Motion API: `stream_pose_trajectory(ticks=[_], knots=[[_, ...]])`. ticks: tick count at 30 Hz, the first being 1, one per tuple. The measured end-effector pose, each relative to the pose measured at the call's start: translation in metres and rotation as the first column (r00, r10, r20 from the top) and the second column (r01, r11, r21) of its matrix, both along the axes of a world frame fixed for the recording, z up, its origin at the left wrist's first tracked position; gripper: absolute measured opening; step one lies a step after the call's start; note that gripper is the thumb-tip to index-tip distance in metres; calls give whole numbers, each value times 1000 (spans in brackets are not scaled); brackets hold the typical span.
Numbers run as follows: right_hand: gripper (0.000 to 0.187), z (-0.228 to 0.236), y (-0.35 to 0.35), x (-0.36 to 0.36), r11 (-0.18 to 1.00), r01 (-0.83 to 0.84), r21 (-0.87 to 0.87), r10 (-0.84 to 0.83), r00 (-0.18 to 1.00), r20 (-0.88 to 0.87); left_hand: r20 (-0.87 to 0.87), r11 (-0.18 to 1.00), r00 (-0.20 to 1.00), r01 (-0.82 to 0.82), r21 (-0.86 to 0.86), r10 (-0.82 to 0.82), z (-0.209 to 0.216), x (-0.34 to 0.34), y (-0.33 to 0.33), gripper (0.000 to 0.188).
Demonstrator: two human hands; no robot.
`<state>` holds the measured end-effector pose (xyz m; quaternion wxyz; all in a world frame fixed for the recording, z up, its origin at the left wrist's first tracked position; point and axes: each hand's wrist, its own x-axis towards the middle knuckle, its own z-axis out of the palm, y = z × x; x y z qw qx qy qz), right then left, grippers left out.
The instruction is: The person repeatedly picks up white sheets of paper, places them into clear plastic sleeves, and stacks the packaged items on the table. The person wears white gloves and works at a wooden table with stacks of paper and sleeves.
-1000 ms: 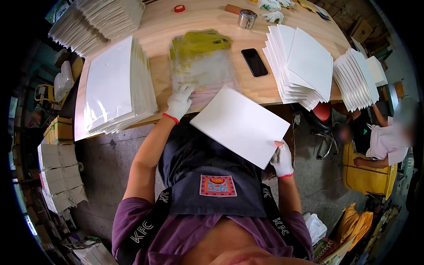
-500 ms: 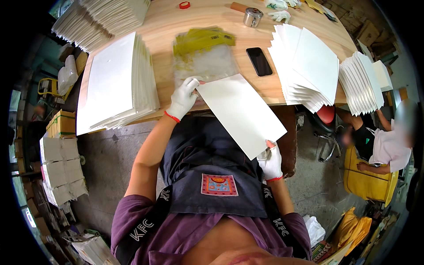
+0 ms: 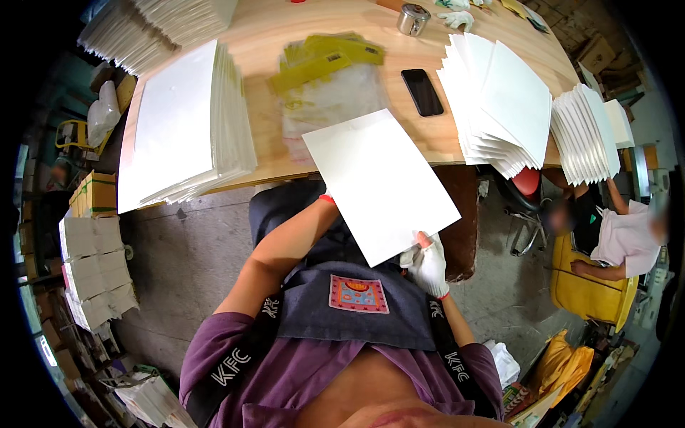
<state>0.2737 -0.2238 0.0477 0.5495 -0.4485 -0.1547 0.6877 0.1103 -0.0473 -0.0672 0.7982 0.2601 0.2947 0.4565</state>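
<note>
Right now you hold a large white rectangular paper sheet (image 3: 378, 182) over the near edge of the wooden table (image 3: 264, 43), mid-transfer. Your white-gloved right hand (image 3: 428, 264) pinches its near corner; your left hand is hidden beneath the sheet, so its grip cannot be told. Next, I judge, it needs squaring against the tall white sheet stack (image 3: 182, 121).

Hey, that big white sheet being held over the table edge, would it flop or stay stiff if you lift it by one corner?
Probably fairly stiff: the white sheet stays flat though the right hand pinches only its near corner. The left hand is hidden beneath it, so some support may come from there. It looks thin, so likely light, and apt to slide off the wooden table.
</note>
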Motion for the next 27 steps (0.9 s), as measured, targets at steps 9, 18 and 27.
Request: stream_pose_trajectory(ticks=[9, 18, 27], knots=[[41, -70, 68, -53, 974, 161, -161, -222, 835, -504, -412, 968, 903, -199, -151, 121, -40, 2, -78, 22], [26, -31, 95, -63, 846, -532, 32, 444, 736, 511, -315, 932, 949, -122, -340, 9, 3, -64, -75, 29], [10, -48, 130, -113, 505, -844, -182, -111, -272, 956, -464, 990, 884, -13, -140, -54, 29, -126, -66, 24]])
